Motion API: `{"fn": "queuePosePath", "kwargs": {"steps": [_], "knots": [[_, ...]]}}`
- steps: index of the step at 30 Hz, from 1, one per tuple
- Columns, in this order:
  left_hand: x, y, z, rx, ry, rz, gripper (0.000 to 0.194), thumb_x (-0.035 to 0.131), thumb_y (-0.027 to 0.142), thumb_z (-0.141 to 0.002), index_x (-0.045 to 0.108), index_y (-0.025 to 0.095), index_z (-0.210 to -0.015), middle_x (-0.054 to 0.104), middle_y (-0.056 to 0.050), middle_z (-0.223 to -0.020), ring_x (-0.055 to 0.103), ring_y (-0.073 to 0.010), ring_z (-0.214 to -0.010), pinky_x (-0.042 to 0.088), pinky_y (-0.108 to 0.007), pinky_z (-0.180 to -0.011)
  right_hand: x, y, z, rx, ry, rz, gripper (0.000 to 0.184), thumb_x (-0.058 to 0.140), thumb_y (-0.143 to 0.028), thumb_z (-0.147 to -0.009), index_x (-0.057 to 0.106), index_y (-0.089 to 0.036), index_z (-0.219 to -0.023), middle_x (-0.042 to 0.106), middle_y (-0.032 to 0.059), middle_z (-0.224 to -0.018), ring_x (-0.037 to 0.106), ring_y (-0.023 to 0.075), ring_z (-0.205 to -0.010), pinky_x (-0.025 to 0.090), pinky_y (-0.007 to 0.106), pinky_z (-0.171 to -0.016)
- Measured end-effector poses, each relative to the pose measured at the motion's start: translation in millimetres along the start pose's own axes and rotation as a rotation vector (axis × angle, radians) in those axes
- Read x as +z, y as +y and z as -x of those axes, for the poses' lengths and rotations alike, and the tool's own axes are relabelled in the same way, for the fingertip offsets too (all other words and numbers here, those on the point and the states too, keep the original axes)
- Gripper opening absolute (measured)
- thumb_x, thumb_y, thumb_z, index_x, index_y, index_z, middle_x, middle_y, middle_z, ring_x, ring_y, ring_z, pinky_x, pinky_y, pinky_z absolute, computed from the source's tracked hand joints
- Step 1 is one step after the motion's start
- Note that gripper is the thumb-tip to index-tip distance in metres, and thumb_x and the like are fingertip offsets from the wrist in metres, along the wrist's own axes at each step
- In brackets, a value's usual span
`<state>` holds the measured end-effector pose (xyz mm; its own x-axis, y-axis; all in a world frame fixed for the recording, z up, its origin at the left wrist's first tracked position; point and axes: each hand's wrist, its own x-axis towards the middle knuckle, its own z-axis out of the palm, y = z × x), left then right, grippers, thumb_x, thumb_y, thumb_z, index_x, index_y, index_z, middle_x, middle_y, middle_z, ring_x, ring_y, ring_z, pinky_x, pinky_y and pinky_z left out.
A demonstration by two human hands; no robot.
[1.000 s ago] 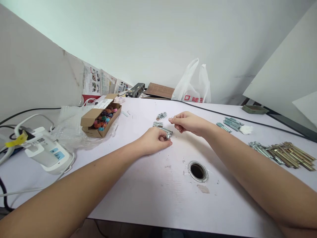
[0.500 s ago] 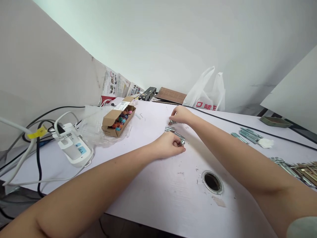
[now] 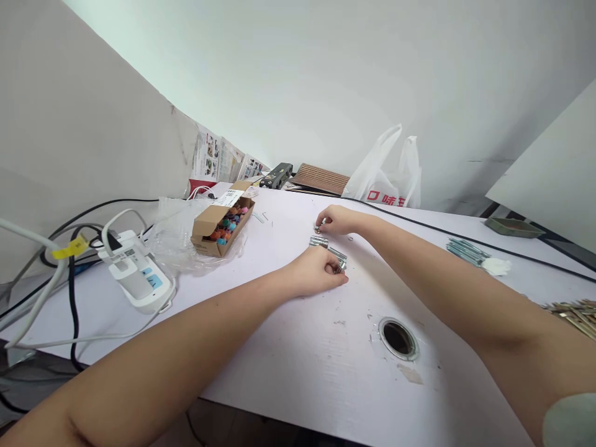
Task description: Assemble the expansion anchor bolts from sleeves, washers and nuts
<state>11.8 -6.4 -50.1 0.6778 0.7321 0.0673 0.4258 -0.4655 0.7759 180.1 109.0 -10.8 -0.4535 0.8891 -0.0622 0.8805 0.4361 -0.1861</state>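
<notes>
My left hand (image 3: 315, 272) rests on the white table with fingers curled, closed around the near end of a shiny metal bolt (image 3: 341, 266). Other short silver metal pieces (image 3: 318, 241) lie just beyond the knuckles, partly covered by that hand. Slightly farther off, my right hand (image 3: 339, 220) pinches a small metal piece (image 3: 317, 230) between thumb and fingertips; it is too small to name surely. A small ring (image 3: 351, 238) lies on the table under the right wrist.
On the left are a box of colourful capped items (image 3: 202, 247), bubble wrap (image 3: 172, 248) and a white power strip (image 3: 148, 288) with cables. Silver rods (image 3: 465, 251) and brass-coloured ones (image 3: 577, 316) lie right. A round hole (image 3: 399, 339) opens in the tabletop; a plastic bag (image 3: 379, 180) stands behind.
My right hand has moved slightly toward me and left, and its small metal piece shows lifted at the fingertips. My left hand has hardly moved. The right forearm now covers more of the rods.
</notes>
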Motion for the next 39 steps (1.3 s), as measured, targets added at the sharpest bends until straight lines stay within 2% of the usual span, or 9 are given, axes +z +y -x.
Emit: {"fn": "queuePosePath", "kwargs": {"steps": [9, 13, 19, 25, 28, 30, 33, 36, 39], "knots": [[1.8, -1.5, -0.7, -0.01, 0.002, -0.011, 0.026, 0.057, 0.044, -0.074, 0.057, 0.019, -0.067, 0.047, 0.004, -0.055, 0.035, -0.0096, -0.047, 0.028, -0.026, -0.043, 2.1, -6.3, -2.6, -0.08, 0.047, 0.068, 0.021, 0.055, -0.022, -0.078, 0.074, -0.019, -0.087, 0.073, 0.0048, -0.089, 0.06, 0.0162, -0.071, 0.038, 0.025, -0.06], [1.8, -2.2, -0.9, 0.006, 0.009, -0.023, 0.026, 0.057, 0.044, -0.074, 0.057, 0.019, -0.066, 0.048, 0.004, -0.055, 0.036, -0.0096, -0.048, 0.028, -0.026, -0.044, -1.2, -6.1, -5.1, -0.093, 0.079, 0.075, 0.024, 0.053, -0.023, -0.079, 0.072, -0.016, -0.092, 0.073, 0.0067, -0.093, 0.061, 0.0169, -0.075, 0.04, 0.025, -0.062], [1.4, -4.9, -1.3, -0.002, -0.015, 0.003, 0.031, 0.056, 0.048, -0.075, 0.054, 0.019, -0.065, 0.05, 0.003, -0.056, 0.041, -0.0102, -0.048, 0.031, -0.026, -0.044, 3.7, -17.2, -17.2, -0.095, 0.021, 0.066, 0.031, 0.059, -0.042, -0.08, 0.071, -0.019, -0.097, 0.074, 0.0054, -0.087, 0.063, 0.0173, -0.073, 0.042, 0.025, -0.061], [1.9, -3.5, -0.4, -0.005, -0.002, 0.003, 0.029, 0.057, 0.045, -0.074, 0.049, 0.019, -0.062, 0.047, 0.004, -0.055, 0.037, -0.0096, -0.047, 0.03, -0.026, -0.043, 4.6, -30.7, -21.4, -0.08, 0.004, 0.072, 0.022, 0.063, -0.035, -0.078, 0.072, -0.016, -0.084, 0.073, 0.0082, -0.084, 0.062, 0.0191, -0.071, 0.042, 0.027, -0.059], [1.5, -0.1, 0.0, -0.002, -0.001, 0.005, 0.031, 0.057, 0.042, -0.074, 0.044, 0.019, -0.059, 0.042, 0.004, -0.052, 0.034, -0.0088, -0.045, 0.027, -0.026, -0.043, -8.9, -39.2, 6.5, -0.112, 0.035, -0.004, 0.024, 0.058, -0.035, -0.082, 0.07, -0.016, -0.089, 0.073, 0.0064, -0.082, 0.062, 0.0172, -0.07, 0.043, 0.027, -0.059], [1.0, 2.3, -0.3, 0.003, 0.011, -0.001, 0.033, 0.058, 0.041, -0.074, 0.039, 0.019, -0.056, 0.039, 0.005, -0.051, 0.032, -0.0083, -0.045, 0.025, -0.026, -0.043, -20.4, -45.2, 40.1, -0.191, 0.103, -0.128, 0.023, 0.059, -0.034, -0.083, 0.07, -0.016, -0.091, 0.073, 0.0052, -0.084, 0.062, 0.0162, -0.071, 0.045, 0.027, -0.06], [-0.2, 5.4, -1.0, 0.009, 0.035, -0.015, 0.037, 0.06, 0.041, -0.072, 0.035, 0.02, -0.055, 0.037, 0.005, -0.049, 0.031, -0.0078, -0.043, 0.024, -0.026, -0.042, -32.3, -52.4, 99.2, -0.258, 0.139, -0.248, 0.02, 0.06, -0.031, -0.082, 0.071, -0.019, -0.093, 0.072, 0.0039, -0.089, 0.063, 0.0172, -0.078, 0.047, 0.027, -0.064], [-1.7, 7.9, -0.8, -0.028, -0.02, 0.021, 0.031, 0.058, 0.041, -0.074, 0.042, 0.019, -0.059, 0.041, 0.005, -0.05, 0.037, -0.0086, -0.043, 0.027, -0.025, -0.042, -26.2, -55.7, 145.0, -0.249, 0.174, -0.305, 0.018, 0.058, -0.026, -0.084, 0.071, -0.021, -0.095, 0.072, 0.0024, -0.089, 0.063, 0.017, -0.079, 0.048, 0.028, -0.066], [-2.7, 10.7, 0.1, -0.052, -0.007, 0.016, 0.032, 0.059, 0.043, -0.074, 0.044, 0.019, -0.059, 0.039, 0.005, -0.05, 0.036, -0.0083, -0.044, 0.027, -0.024, -0.042, -4.0, -55.1, 164.2, -0.216, 0.317, -0.339, 0.02, 0.056, -0.02, -0.084, 0.07, -0.021, -0.099, 0.071, 0.0022, -0.095, 0.062, 0.0174, -0.086, 0.048, 0.031, -0.076]]}}
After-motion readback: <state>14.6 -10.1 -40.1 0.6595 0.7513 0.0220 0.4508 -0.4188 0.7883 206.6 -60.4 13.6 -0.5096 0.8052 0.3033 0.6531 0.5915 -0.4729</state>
